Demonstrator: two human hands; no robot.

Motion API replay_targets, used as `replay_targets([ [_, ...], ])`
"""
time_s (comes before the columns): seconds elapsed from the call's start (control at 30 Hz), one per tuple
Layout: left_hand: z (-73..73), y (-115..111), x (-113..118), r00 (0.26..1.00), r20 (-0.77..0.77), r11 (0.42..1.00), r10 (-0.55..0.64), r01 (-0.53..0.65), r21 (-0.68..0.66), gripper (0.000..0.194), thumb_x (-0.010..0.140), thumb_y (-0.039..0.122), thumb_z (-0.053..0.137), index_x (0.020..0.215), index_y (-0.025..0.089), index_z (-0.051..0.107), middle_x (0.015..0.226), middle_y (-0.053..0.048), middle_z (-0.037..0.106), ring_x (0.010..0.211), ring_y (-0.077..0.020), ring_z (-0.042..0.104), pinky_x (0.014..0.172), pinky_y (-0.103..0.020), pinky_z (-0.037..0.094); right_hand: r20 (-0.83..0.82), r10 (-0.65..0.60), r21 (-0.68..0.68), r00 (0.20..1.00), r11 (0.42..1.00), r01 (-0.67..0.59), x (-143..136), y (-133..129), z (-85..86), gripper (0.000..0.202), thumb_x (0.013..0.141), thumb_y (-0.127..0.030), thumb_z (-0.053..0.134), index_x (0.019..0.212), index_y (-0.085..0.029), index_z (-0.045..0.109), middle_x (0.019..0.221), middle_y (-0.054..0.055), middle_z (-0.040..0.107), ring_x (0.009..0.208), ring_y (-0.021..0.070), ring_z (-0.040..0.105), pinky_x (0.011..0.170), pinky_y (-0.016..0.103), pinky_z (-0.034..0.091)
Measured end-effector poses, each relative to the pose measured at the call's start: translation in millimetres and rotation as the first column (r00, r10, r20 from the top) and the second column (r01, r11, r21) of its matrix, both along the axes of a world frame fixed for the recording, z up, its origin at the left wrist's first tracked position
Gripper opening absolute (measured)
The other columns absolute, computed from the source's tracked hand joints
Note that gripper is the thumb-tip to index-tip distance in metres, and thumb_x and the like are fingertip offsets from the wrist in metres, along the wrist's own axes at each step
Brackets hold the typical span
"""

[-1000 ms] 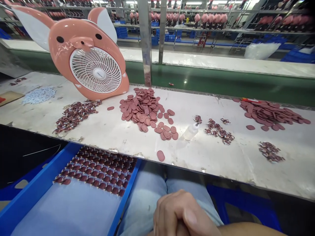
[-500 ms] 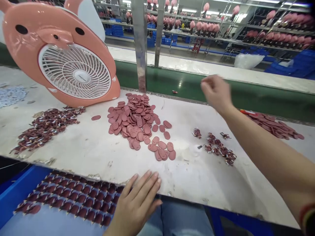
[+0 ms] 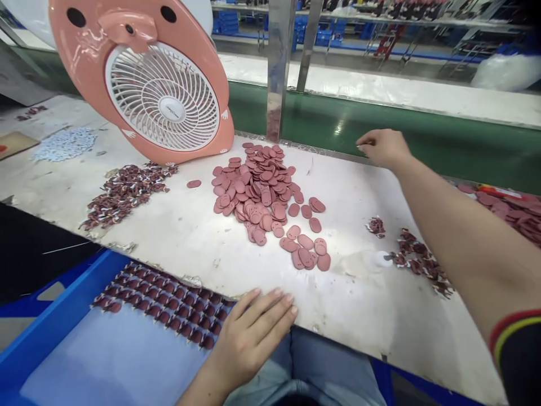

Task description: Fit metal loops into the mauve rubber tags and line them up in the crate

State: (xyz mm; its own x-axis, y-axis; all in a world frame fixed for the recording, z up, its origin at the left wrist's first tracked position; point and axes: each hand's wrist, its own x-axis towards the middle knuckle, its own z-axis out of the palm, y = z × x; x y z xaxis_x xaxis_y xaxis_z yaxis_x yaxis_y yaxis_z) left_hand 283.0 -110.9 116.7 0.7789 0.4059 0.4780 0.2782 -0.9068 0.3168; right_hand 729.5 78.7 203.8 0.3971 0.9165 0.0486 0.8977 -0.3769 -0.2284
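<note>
My left hand (image 3: pixel 256 332) lies flat on the front edge of the white table (image 3: pixel 186 231), fingers stretched out, holding nothing. Raised near the table's back edge, my right hand (image 3: pixel 384 148) is closed in a pinch; what it holds is too small to make out, only a pale speck at the fingertips. Pink oval pieces (image 3: pixel 262 186) form a heap mid-table, with a few looser ones in front. Below my right forearm are small dark red knotted pieces (image 3: pixel 416 256). A larger pile of similar knotted pieces (image 3: pixel 124 194) lies on the left.
An orange fan (image 3: pixel 169 107) stands at the back left beside a metal post (image 3: pixel 276 73). A blue bin (image 3: pixel 51 316) with rows of dark red pieces sits below the front edge. Behind the table runs a green belt (image 3: pixel 338 124). More pink ovals (image 3: pixel 515 211) lie far right.
The view has tilted down and turned left. My right hand has come from over the green belt to the table's back edge, with a pale speck now showing at its fingertips. The left stays flat.
</note>
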Motion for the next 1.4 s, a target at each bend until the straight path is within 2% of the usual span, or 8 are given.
replay_targets([
  [0.2, 13.0, -22.6, 4.2, 0.926, 0.323, 0.945, 0.195, -0.09, -0.313, 0.037, 0.091, 0.007, 0.056, 0.124, 0.021, 0.067, 0.105, -0.007, 0.08, 0.097, -0.0188, 0.073, 0.089, -0.031, 0.052, -0.079, -0.133, -0.137, 0.988, 0.983, 0.121, 1.1, -126.9, 22.9, 0.022, 0.1, -0.035, 0.056, 0.11, -0.018, 0.065, 0.107, 0.006, 0.067, 0.09, 0.0151, 0.066, 0.082, 0.034, 0.056],
  [0.27, 26.5, -35.5, 8.1, 0.852, 0.343, 0.732, 0.397, -0.068, -0.678, 0.028, 0.096, 0.016, 0.052, 0.116, 0.02, 0.07, 0.093, -0.007, 0.08, 0.082, -0.018, 0.073, 0.072, -0.028, 0.055, -0.093, -0.171, -0.112, 0.981, 0.981, 0.161, -3.4, -159.9, 26.4, 0.015, 0.094, -0.032, 0.065, 0.102, -0.02, 0.07, 0.101, 0.005, 0.07, 0.084, 0.0141, 0.065, 0.08, 0.033, 0.054],
  [0.33, 41.5, -47.1, 13.4, 0.811, 0.215, 0.363, 0.545, 0.002, -0.932, 0.028, 0.098, 0.03, 0.052, 0.106, 0.017, 0.074, 0.081, -0.008, 0.078, 0.073, -0.0191, 0.071, 0.058, -0.026, 0.052, -0.111, -0.192, -0.015, 0.975, 0.981, 0.191, -16.7, -190.3, 30.5, 0.012, 0.085, -0.027, 0.073, 0.096, -0.023, 0.074, 0.096, 0.006, 0.072, 0.076, 0.0154, 0.063, 0.076, 0.035, 0.05],
  [0.43, 57.4, -59.5, 22.5, 0.774, 0.117, 0.011, 0.623, 0.141, -0.99, 0.034, 0.092, 0.042, 0.06, 0.098, 0.014, 0.076, 0.069, -0.008, 0.073, 0.078, -0.0231, 0.07, 0.051, -0.024, 0.046, -0.167, -0.155, 0.272, 0.974, 0.942, 0.196, -64.5, -238.5, 33.1, 0.016, 0.084, -0.028, 0.071, 0.1, -0.027, 0.075, 0.098, 0.01, 0.074, 0.077, 0.0206, 0.064, 0.072, 0.041, 0.047],
  [0.73, 48.4, -77.3, 35.4, 0.736, 0.104, 0.048, 0.669, 0.097, -0.994, 0.031, 0.086, 0.044, 0.068, 0.097, 0.017, 0.078, 0.092, -0.01, 0.078, 0.081, -0.0222, 0.07, 0.061, -0.027, 0.056, -0.548, 0.485, 0.43, 0.681, 0.862, -0.268, -255.4, -311.5, -32.8, 0.017, 0.097, -0.035, 0.058, 0.106, -0.021, 0.063, 0.085, 0.003, 0.072, 0.071, 0.0135, 0.07, 0.061, 0.022, 0.058],
  [0.9, 46.6, -75.3, 21.8, 0.802, 0.006, -0.05, 0.598, 0.046, -0.998, 0.044, 0.079, 0.057, 0.07, 0.094, 0.017, 0.081, 0.092, -0.013, 0.079, 0.079, -0.0245, 0.07, 0.059, -0.029, 0.055, -0.431, 0.63, 0.365, 0.646, 0.776, -0.514, -237.4, -295.4, -21.8, 0.008, 0.096, -0.018, 0.058, 0.094, -0.018, 0.066, 0.087, 0.002, 0.067, 0.081, 0.0127, 0.064, 0.071, 0.022, 0.052],
  [1.2, 14.2, -59.2, 16.5, 0.985, -0.043, -0.252, 0.166, 0.0, -0.968, 0.037, 0.057, 0.042, 0.091, 0.076, 0.014, 0.075, 0.061, -0.003, 0.069, 0.055, -0.0131, 0.058, 0.054, -0.024, 0.041, -0.131, 0.91, 0.016, 0.394, 0.4, -0.917, -230.5, -282.9, 2.4, 0.009, 0.091, -0.017, 0.065, 0.083, -0.017, 0.068, 0.076, 0.001, 0.063, 0.068, 0.0174, 0.05, 0.06, 0.03, 0.039],
  [1.4, -6.9, -61.1, 19.8, 0.998, 0.058, -0.317, 0.039, 0.067, -0.946, 0.044, 0.059, 0.049, 0.089, 0.08, 0.013, 0.071, 0.059, -0.001, 0.066, 0.053, -0.0119, 0.058, 0.05, -0.022, 0.039, -0.059, 0.932, 0.117, 0.357, 0.362, -0.925, -235.6, -284.6, -7.4, 0.008, 0.087, -0.018, 0.071, 0.081, -0.019, 0.068, 0.075, -0.001, 0.065, 0.064, 0.0165, 0.049, 0.06, 0.029, 0.042],
])
